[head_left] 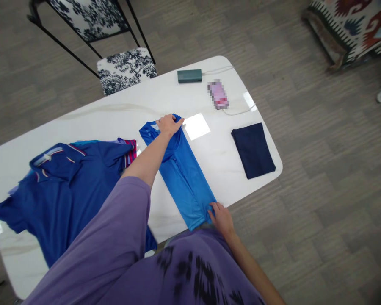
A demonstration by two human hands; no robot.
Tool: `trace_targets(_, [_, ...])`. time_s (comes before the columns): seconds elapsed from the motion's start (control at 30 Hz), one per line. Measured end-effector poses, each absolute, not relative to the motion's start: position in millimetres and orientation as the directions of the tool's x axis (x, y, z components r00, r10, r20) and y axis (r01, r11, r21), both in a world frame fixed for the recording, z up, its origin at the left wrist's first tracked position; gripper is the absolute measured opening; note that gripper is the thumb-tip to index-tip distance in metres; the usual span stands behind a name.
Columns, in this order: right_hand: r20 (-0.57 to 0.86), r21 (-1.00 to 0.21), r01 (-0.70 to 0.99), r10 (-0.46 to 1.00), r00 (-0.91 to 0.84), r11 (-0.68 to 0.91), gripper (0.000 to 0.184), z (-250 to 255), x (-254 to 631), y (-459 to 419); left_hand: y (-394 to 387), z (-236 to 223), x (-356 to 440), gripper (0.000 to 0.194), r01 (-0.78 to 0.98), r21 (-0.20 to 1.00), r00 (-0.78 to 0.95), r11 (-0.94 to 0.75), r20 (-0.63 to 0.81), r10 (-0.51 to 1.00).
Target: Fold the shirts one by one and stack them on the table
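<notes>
A bright blue shirt (186, 182) lies folded lengthwise into a narrow strip across the white table. At its far, collar end, my left hand (169, 125) is closed on the fabric, the thumb pointing out to the right. The bottom end hangs near the table's front edge, where my right hand (221, 218) grips the right corner of the hem with bent fingers; part of its grip is hidden. Left of my left arm, a dark blue polo shirt (92, 182) is spread face up over other garments, with a red striped one (132, 151) showing at its edge.
A folded navy cloth (254, 150) sits at the right end of the white table (216, 169). Farther back are a dark green power bank (189, 76) and a blurred pink phone (219, 94), both with cables. A patterned chair (125, 70) stands behind the table.
</notes>
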State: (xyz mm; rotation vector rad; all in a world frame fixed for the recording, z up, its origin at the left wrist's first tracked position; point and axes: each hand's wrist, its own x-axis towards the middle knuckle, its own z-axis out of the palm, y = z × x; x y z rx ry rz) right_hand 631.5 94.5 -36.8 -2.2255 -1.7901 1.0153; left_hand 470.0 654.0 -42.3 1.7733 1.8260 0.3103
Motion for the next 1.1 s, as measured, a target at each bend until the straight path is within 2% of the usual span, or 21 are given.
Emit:
trace_targets(0.17, [-0.437,-0.515,0.79,0.895,0.092,-0.333,0.03,-44,639,93,682,-61,482,0.019,0.842,0.508,-0.03,0.182,-0.293,0.956])
trace_targets(0.27, [-0.452,-0.52,0.779,0.887,0.099,-0.352,0.032,-46,643,93,694,-68,478,0.017,0.775,0.575,-0.095,0.263,-0.306,0.947])
trace_targets(0.4, [-0.48,-0.499,0.79,0.872,0.09,-0.357,0.033,-45,644,94,694,-70,470,0.016,0.719,0.655,-0.083,0.232,-0.251,0.965])
trace_targets(0.57, [-0.468,-0.517,0.785,0.881,0.073,-0.34,0.035,-44,650,95,644,-51,463,0.039,0.745,0.667,0.015,0.025,-0.054,0.998])
trace_targets(0.77, [-0.453,-0.5,0.798,0.887,0.09,-0.336,0.039,-49,670,94,557,-34,443,0.071,0.791,0.607,0.213,-0.075,-0.159,0.964])
trace_targets(0.87, [-0.45,-0.494,0.806,0.889,0.084,-0.326,0.039,-51,675,92,546,-31,434,0.079,0.811,0.585,0.186,-0.018,-0.229,0.955])
trace_targets(0.97, [-0.455,-0.461,0.811,0.881,0.133,-0.361,0.037,-49,677,92,543,-20,428,0.085,0.821,0.57,0.13,0.02,-0.221,0.967])
trace_targets(1.03, [-0.466,-0.415,0.821,0.867,0.178,-0.392,0.034,-47,679,95,526,-8,421,0.092,0.825,0.562,0.056,0.058,-0.183,0.982])
trace_targets(1.1, [-0.474,-0.386,0.833,0.86,0.19,-0.397,0.029,-43,682,99,484,6,410,0.097,0.827,0.536,-0.084,0.169,-0.179,0.98])
